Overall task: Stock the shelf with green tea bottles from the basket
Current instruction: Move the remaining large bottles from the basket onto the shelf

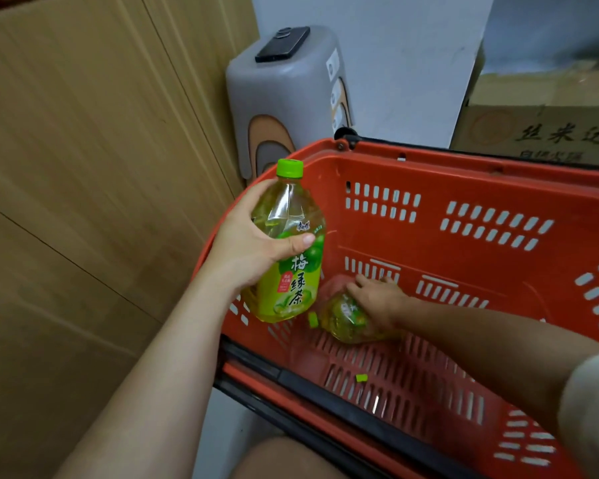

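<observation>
Head-height view looking down into a red plastic basket (pixel 464 164) with slotted walls, filling the centre and right of the frame.

Left hand (pixel 253 243) at centre left, over the basket's left rim, thumb and fingers wrapped firmly round the shoulder of a green tea bottle (pixel 287 271). Bottle held roughly upright, bright green cap at the top, yellow-green label with Chinese characters facing the camera, pale yellow tea visible through the clear upper part.

Right hand (pixel 377 299) lower down, just right of centre, reaching to the basket floor and resting on top of a second green tea bottle (pixel 346 319). Second bottle lying on its side on the floor of the basket, green cap pointing to the left of the frame. Fingers stretched forward over it toward the far wall; impossible to tell whether closed round it or only laid on it. White sleeve (pixel 592 409) at the lower right edge.

Small green scrap (pixel 361 377) on the basket floor, nearer the bottom of the frame.

Behind the basket, at upper centre, a grey plastic stool (pixel 281 98) with a dark phone (pixel 282 44) lying flat on its seat. Wood-grain panel (pixel 83 167) across the left side. Cardboard box (pixel 540 129) with printed Chinese characters at upper right. Bare knee (pixel 284 458) at the bottom edge.
</observation>
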The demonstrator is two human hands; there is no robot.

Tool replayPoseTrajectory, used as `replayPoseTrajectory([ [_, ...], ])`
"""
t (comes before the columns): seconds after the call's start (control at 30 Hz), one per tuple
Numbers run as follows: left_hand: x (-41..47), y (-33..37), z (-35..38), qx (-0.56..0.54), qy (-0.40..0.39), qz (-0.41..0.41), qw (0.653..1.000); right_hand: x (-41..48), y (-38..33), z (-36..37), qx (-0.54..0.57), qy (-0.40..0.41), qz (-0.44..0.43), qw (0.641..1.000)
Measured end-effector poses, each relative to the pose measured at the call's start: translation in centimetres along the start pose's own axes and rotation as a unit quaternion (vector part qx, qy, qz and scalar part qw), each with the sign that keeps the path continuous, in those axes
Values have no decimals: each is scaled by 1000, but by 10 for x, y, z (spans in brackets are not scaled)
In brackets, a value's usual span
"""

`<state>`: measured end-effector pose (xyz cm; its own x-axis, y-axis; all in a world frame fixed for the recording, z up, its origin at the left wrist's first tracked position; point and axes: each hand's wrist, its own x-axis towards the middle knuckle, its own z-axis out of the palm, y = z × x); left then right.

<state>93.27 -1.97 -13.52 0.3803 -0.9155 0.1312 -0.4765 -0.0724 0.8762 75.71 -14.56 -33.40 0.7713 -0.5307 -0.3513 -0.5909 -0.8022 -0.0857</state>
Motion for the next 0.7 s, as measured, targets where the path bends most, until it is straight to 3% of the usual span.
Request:
replayPoseTrajectory([
  [0.2, 0, 7, -1, -56, 10, 0, 998, -29, 19, -42, 262, 18, 118, 958],
  [0.4, -4, 16, -8, -157, 74, 15, 985, -61, 22, -125, 488, 57, 104, 865],
  [0.6, -11, 44, -18, -313, 176, -6, 933, -95, -8, -202, 714, 126, 6, 689],
  [0.7, -17, 64, -39, -326, 192, 18, 925, -110, -33, -241, 754, 134, -29, 642],
])
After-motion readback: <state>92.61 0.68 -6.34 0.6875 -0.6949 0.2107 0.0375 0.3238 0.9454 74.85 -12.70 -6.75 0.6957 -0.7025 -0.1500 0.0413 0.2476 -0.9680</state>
